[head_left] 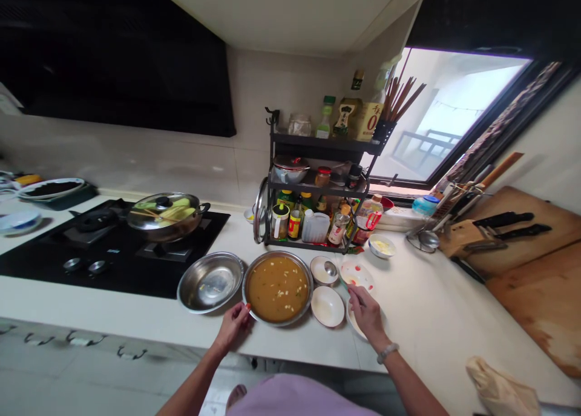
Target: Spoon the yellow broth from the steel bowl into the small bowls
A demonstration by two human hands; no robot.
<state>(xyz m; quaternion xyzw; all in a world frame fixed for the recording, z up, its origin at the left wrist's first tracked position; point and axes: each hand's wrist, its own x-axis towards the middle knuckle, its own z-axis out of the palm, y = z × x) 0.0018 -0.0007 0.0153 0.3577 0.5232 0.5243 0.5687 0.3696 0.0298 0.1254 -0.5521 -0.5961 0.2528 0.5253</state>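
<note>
A metal basin (246, 310) of brown sauce, with pale bits floating on top, stands on the counter. My left hand (235, 325) is at its near left rim, fingers curled and gripping the edge. In my right hand (365, 310) is a spoon (331, 269) with a greenish handle; its bowl end is over a small white bowl (323, 280). Nearer me is another white bowl (327, 307). A third bowl (354, 322) is partly hidden under my right hand. Behind that hand lies a white dish with red spots (361, 274).
Left of the sauce stands another metal basin (212, 283). A lidded pan (166, 217) sits on the black stove (136, 270). Behind the bowls rises a seasoning rack (318, 189) full of bottles. At right are a small bowl (382, 246), a knife block (460, 237) and cutting boards (535, 283).
</note>
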